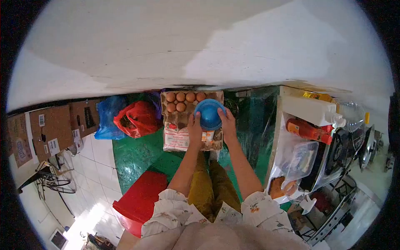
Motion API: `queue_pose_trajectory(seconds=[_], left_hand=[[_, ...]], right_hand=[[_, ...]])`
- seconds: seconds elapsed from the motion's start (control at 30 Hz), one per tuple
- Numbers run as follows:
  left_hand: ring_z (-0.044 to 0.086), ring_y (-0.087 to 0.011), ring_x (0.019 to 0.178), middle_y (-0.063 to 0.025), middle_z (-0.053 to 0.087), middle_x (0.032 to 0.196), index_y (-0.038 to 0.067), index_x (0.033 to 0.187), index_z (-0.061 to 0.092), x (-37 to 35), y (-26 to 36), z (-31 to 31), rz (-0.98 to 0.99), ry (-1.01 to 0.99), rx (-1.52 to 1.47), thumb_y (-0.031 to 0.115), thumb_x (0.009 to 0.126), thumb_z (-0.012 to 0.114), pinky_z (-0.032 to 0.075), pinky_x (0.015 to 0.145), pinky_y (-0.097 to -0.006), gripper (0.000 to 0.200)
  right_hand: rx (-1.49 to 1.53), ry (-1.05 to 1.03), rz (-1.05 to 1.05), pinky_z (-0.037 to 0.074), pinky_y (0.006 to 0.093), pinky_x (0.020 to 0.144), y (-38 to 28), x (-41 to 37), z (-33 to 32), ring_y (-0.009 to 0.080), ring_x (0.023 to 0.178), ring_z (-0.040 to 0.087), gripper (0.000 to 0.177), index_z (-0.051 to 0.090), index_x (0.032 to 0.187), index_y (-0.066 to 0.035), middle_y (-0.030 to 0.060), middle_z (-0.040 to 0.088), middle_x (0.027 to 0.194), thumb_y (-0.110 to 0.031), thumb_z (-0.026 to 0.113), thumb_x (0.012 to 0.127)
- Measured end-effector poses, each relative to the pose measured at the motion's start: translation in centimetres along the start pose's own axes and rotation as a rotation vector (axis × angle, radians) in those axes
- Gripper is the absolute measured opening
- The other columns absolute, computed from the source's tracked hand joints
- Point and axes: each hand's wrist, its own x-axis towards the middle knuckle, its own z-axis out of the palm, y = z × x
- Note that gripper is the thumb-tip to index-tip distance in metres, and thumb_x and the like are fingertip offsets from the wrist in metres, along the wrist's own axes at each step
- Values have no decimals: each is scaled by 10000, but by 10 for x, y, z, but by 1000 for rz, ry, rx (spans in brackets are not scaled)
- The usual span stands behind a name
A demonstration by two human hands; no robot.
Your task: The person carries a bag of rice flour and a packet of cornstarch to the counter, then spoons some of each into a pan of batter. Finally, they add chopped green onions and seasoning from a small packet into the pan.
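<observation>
A round blue bowl (210,115) is held between my two hands over a cardboard egg tray (181,117). My left hand (194,127) grips the bowl's left rim, thumb over the edge. On the opposite rim my right hand (227,124) is closed in the same way. Several brown eggs (180,97) sit in the far rows of the tray. A white packet with red print (176,139) lies on the tray's near left part, and a small orange-and-white packet (207,136) shows between my wrists. The bowl's inside looks bare.
To the left are a red plastic bag (139,118), a blue plastic bag (111,116) and cardboard boxes (51,129). A red bin (141,198) stands near my left elbow. On the right, a counter holds a red sauce bottle (308,130), a clear container (302,158) and a stove (336,152).
</observation>
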Motion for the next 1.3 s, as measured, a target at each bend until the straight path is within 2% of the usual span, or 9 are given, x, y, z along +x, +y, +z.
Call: queue_pose_trajectory(seconds=[0.2,0.33,0.4,0.53,0.63,0.7,0.9,1.07,1.3], left_hand=[[487,-223,1088,-119,514,1176,27,1193,499,-1,7,-3,-139,-11,-225,405,936,469,391,894,-347,458],[483,-212,1071,-100,518,1140,38,1160,488,-7,-54,-13,344,213,155,370,932,476,371,905,-331,403],[480,-188,876,-65,480,935,12,1031,457,-31,-33,-20,35,298,16,306,949,454,398,817,-356,305],[467,-126,795,-29,486,869,35,973,485,-88,7,13,88,197,-90,254,937,460,406,699,-281,223],[486,-125,804,-18,522,881,35,964,552,-120,25,56,-114,-262,-230,250,933,497,417,737,-284,225],[525,-137,900,-38,569,971,18,1046,569,-169,96,118,40,-596,-216,235,929,526,423,809,-267,251],[532,-187,1031,-120,550,1122,-20,1196,468,-183,119,195,228,-772,16,279,937,502,387,931,-310,397],[520,-153,891,-85,525,1163,73,1161,513,-174,118,198,110,-941,157,337,908,492,434,808,-304,366],[515,-155,951,-46,487,1156,91,1204,448,-186,125,188,0,-860,22,204,877,545,453,755,-313,360]], right_hand=[[-1,137,-71,382,354,945,8,-1,-4,221,1089,504,452,542,1189,-46,104,553,1179,-368,595,877],[-37,227,-222,404,347,929,2,-57,-28,223,1130,501,341,556,1181,-65,95,548,1196,-266,576,906],[-111,203,-275,432,318,884,-16,-109,-43,221,992,563,253,610,1081,-56,101,606,1052,-189,612,866],[-359,255,-530,425,335,883,-64,-186,-94,263,978,563,202,623,1040,-56,106,607,1025,-110,605,846],[-529,749,-584,368,364,935,-96,-218,-136,297,1059,508,302,570,1123,-36,134,556,1121,-42,587,821],[-311,1164,-530,337,368,974,-95,-227,-156,271,1120,470,476,450,1253,-10,147,471,1238,-28,606,803],[435,1188,-371,343,362,972,-39,-208,-175,227,1184,412,591,305,1355,-16,109,413,1307,-96,600,850],[619,1173,-182,486,327,688,-31,-190,-200,154,895,534,356,450,1066,-67,47,532,1014,-213,667,825],[728,1110,-228,497,319,681,-25,-214,-183,130,803,542,214,453,900,-99,10,514,862,-141,650,828]])
